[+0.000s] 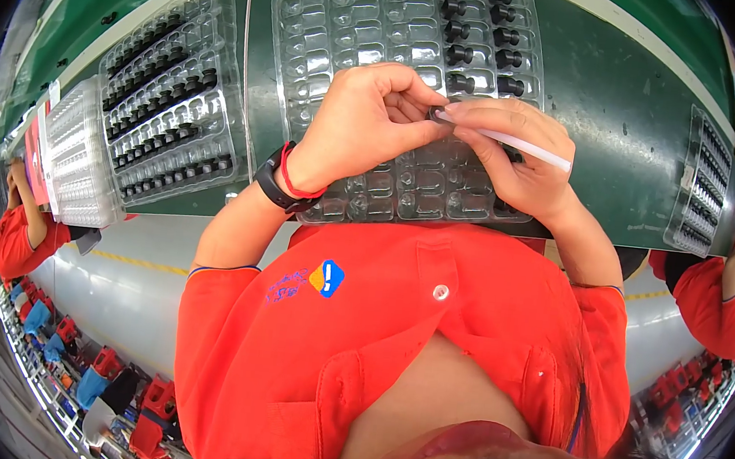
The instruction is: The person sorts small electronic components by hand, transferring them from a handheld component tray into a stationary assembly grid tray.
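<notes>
My left hand (pixel 364 123) pinches a small dark round part (pixel 437 113) between thumb and fingers, over the middle of a clear plastic tray (pixel 292 23). A slim white stick (pixel 530 150) is gripped in my right hand (pixel 516 155), its tip against or very near the part; the exact contact is too small to tell. Both hands meet at the fingertips. Black cylindrical parts (pixel 459 54) fill two columns at the tray's far right, while many pockets to their left hold nothing. My hands and forearms hide some of the near pockets.
To the left lie another clear tray (pixel 227 83) with rows of black parts and a stack of clear trays (pixel 84 145). A further filled tray (pixel 702 186) lies at the right on the green table (pixel 612 120). Co-workers in red sit at left (pixel 26 236) and right (pixel 706 302).
</notes>
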The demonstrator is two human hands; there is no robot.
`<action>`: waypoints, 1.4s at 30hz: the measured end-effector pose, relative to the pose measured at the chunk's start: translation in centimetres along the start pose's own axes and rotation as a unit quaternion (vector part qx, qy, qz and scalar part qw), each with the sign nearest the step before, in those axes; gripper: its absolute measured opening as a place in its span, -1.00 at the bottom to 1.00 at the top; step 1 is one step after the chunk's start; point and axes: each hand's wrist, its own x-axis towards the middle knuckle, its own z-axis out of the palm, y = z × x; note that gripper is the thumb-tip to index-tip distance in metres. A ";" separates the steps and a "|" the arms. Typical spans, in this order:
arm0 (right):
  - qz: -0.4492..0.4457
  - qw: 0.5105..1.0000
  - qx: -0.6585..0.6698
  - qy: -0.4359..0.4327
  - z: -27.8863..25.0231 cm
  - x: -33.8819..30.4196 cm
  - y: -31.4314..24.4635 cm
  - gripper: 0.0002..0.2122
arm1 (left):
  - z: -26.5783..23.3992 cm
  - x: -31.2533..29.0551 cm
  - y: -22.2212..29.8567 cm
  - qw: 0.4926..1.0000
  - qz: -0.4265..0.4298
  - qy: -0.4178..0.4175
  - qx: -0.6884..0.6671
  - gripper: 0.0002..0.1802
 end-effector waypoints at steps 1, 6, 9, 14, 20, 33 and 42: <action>0.000 1.000 0.000 -0.001 0.0 0.0 0.0 -0.85 | 0.0 0.0 0.0 1.000 0.000 0.000 -0.001 -0.77; 0.002 1.000 -0.002 -0.003 0.0 0.0 -0.1 -0.85 | 0.0 0.0 0.2 1.000 0.004 0.000 0.012 -0.78; -0.001 1.000 -0.003 0.001 0.0 0.1 -0.1 -0.85 | 0.0 0.0 0.3 1.000 -0.003 -0.004 0.014 -0.78; 0.003 1.000 -0.002 -0.001 0.1 0.2 -0.2 -0.85 | 0.0 0.0 -0.1 1.000 0.005 -0.003 0.011 -0.79; -0.002 1.000 -0.014 -0.012 0.3 0.2 0.0 -0.84 | 0.1 -0.2 0.2 0.999 0.018 0.007 0.048 -0.83; 0.084 0.990 0.100 0.058 -1.8 -0.3 0.5 -0.88 | -0.3 0.0 0.1 0.998 -0.044 -0.024 -0.046 -0.78; 0.049 0.993 0.062 0.087 -2.2 -0.5 1.3 -0.87 | -0.3 -0.4 0.8 0.999 -0.038 0.002 -0.033 -0.76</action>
